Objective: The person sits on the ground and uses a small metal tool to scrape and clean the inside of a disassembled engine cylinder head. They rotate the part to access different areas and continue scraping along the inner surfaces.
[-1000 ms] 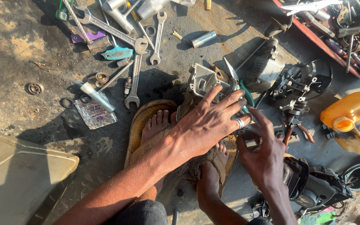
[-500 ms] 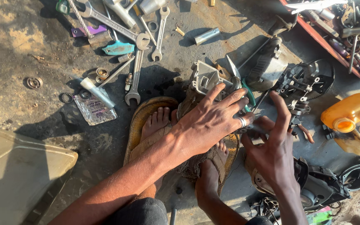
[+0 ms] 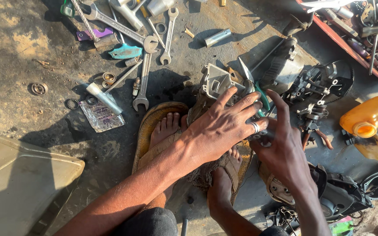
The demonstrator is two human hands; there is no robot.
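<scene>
Engine strip-down looks midway (parts scattered about): left hand (image 3: 224, 126) lies splayed, ungripping, on the grey engine casing (image 3: 217, 84), right hand's (image 3: 283, 150) curled fingers grip unseen

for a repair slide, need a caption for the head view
Left hand presses a grey metal engine part; right hand works beside it, wrenches nearby.

Left hand (image 3: 224, 126): your palm faces down, fingers spread and stretched forward, a ring on one finger.
Right hand (image 3: 281, 148): back toward you, index finger raised, other fingers curled under.
Forearms: both reach forward from your lap, hands just beside each other.
</scene>
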